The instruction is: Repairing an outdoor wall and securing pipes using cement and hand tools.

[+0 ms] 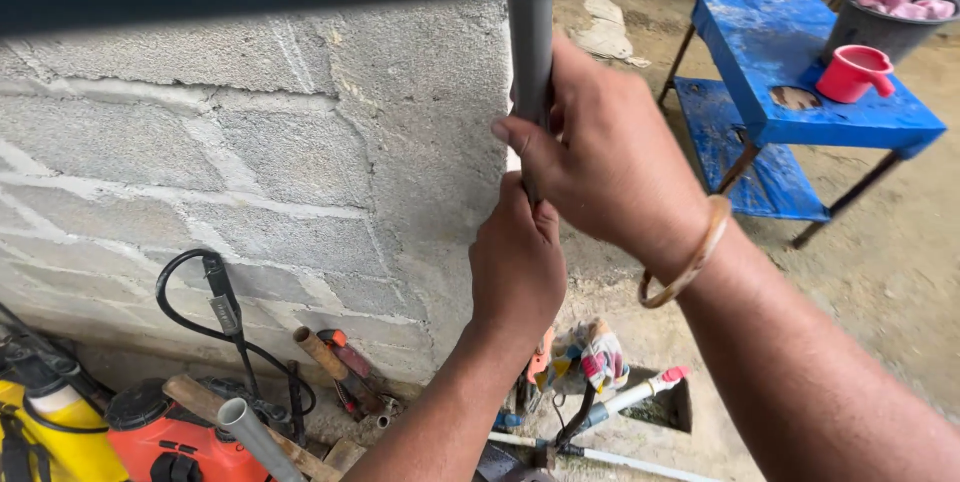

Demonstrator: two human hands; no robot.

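Running straight up and down at the corner of the grey block wall (250,162), the grey pipe (531,42) has a vertical long axis, its top end hidden by a dark edge above and its lower part hidden behind the hands. Right hand (605,157) has a closed grip wrapped around the pipe, thumb across the front, a bangle (690,257) on the wrist. Left hand (517,262) sits just below, touching the right, grip also closed on the pipe. At the wall's foot: an orange tool (165,437), a yellow tank (50,432), a loose grey tube (255,437), black cable (185,297), work gloves (600,357). Well apart to the right, a blue surface (790,52) carries a pink cup (853,72) and a dark bucket (885,32).
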